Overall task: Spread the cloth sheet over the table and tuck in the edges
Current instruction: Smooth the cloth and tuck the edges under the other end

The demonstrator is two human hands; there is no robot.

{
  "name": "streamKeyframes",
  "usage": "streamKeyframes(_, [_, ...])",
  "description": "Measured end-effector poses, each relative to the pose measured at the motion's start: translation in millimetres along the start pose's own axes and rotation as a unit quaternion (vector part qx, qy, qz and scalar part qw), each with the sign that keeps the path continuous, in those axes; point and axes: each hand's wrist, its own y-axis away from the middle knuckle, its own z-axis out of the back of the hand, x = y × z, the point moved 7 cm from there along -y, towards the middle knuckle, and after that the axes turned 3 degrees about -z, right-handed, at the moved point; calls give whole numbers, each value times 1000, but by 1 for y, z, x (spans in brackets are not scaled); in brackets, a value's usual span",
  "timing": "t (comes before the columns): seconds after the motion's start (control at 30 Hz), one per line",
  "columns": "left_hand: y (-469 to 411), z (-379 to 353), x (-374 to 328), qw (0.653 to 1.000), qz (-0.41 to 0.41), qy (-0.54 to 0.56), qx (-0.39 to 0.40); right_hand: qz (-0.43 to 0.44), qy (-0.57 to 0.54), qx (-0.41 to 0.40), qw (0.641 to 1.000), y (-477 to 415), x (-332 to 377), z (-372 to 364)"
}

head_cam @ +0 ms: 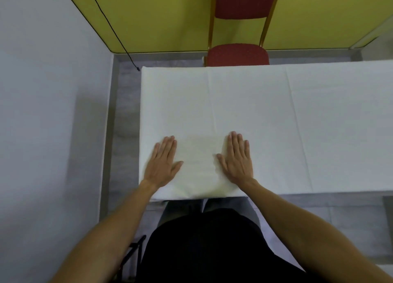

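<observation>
A white cloth sheet (265, 117) lies flat over the table, covering it from the left end to beyond the right edge of the view, with faint fold creases running front to back. My left hand (162, 163) rests palm down on the sheet near the front left corner, fingers together and extended. My right hand (237, 158) lies palm down a little to its right, also flat. Between the two hands the cloth shows slight ripples. Neither hand grips the cloth. At the front edge the sheet ends along the table's rim.
A red padded chair (238, 54) with a golden frame stands behind the table's far edge. A white wall (49, 112) runs along the left, with a narrow strip of grey floor (127, 112) between it and the table. A black cable (119, 38) hangs on the yellow wall.
</observation>
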Motion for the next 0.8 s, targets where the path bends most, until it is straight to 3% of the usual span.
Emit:
streamKeyframes(0.13, [2, 6, 9, 999, 29, 25, -17, -16, -16, -3, 1000, -3, 15, 4])
streamKeyframes(0.3, [-18, 7, -39, 995, 24, 86, -35, 87, -35, -18, 995, -8, 90, -5])
streamKeyframes(0.4, [-5, 4, -19, 995, 60, 69, -26, 84, -25, -4, 996, -5, 105, -15])
streamKeyframes(0.63, [32, 5, 26, 999, 34, 24, -25, 87, -4, 17, 996, -4, 103, -19])
streamKeyframes(0.8, [66, 0, 29, 996, 74, 32, -49, 93, -24, 28, 995, -3, 120, -19])
